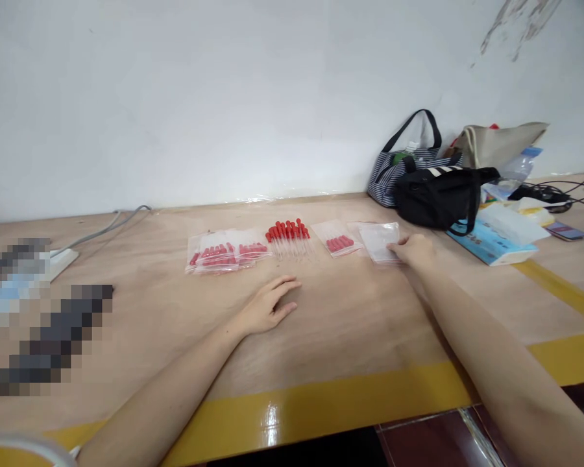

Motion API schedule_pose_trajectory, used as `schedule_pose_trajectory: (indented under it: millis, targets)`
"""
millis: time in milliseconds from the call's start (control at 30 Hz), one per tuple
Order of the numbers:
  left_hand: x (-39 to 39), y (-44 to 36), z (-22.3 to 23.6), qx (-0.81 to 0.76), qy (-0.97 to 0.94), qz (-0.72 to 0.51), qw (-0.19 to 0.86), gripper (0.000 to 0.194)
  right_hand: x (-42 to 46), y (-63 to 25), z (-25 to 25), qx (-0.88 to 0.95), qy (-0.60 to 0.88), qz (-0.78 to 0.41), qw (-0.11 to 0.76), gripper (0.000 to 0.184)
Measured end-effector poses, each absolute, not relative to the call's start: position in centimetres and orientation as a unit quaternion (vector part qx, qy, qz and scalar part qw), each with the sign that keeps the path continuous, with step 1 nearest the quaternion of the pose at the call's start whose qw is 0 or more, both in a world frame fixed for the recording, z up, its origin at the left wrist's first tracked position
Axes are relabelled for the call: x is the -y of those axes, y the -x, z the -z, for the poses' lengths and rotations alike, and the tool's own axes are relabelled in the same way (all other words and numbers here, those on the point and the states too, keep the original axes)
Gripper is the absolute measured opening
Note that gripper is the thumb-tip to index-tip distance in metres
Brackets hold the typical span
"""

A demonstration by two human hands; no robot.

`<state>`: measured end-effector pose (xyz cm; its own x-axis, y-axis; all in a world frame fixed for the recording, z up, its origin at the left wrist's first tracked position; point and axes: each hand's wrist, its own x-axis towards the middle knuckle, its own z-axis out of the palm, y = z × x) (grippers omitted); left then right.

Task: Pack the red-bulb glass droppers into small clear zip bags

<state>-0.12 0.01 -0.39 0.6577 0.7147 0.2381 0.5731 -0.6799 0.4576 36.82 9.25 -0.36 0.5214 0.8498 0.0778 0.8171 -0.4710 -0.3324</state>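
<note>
Plastic bags (377, 241) called for a light edge grip; right hand (416, 251) pinched them, left hand (267, 308) lay open.

Bare tabletop (343, 324) is stretching between the left hand (271, 305) and the right hand (413, 251). Red-topped droppers (288, 232) and plastic bags (217, 253) are obstructing the way beyond; a black bag (435, 196) is blocking the right rear.

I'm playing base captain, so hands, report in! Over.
Right hand at edge of plastic bags. Left hand open, near loose red-topped droppers. Nothing visible in between.
</note>
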Motion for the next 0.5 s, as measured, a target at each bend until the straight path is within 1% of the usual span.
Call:
schedule_pose_trajectory:
  millis: [67,167,233,300,400,433,500]
  targets:
    - [-0.1,0.2,0.5,-0.359,-0.894,-0.204,0.173,0.037,-9.0,-36.8,0.6,0.489,0.853,-0.035,0.178,0.020]
    - [0.0,0.2,0.5,-0.360,-0.894,-0.204,0.173,0.036,-8.8,-37.1,1.1,0.487,0.848,-0.009,0.208,0.019]
    - [0.0,0.2,0.5,-0.361,-0.893,-0.204,0.174,0.036,-8.7,-37.3,1.1,0.483,0.839,0.025,0.248,0.021]
    - [0.1,0.2,0.3,-0.363,-0.891,-0.205,0.182,0.038,-8.5,-37.2,0.4,0.489,0.812,0.049,0.315,0.024]
    - [0.0,0.2,0.3,-0.374,-0.876,-0.238,0.192,0.047,-7.8,-35.4,-1.4,0.561,0.720,-0.002,0.410,0.026]
    - [-0.2,0.2,0.3,-0.379,-0.865,-0.268,0.191,0.048,-7.5,-34.3,-2.0,0.606,0.675,-0.033,0.420,0.024]
    - [-0.5,0.3,0.6,-0.394,-0.829,-0.355,0.177,0.045,-6.5,-31.3,-2.9,0.716,0.567,-0.065,0.402,0.018]
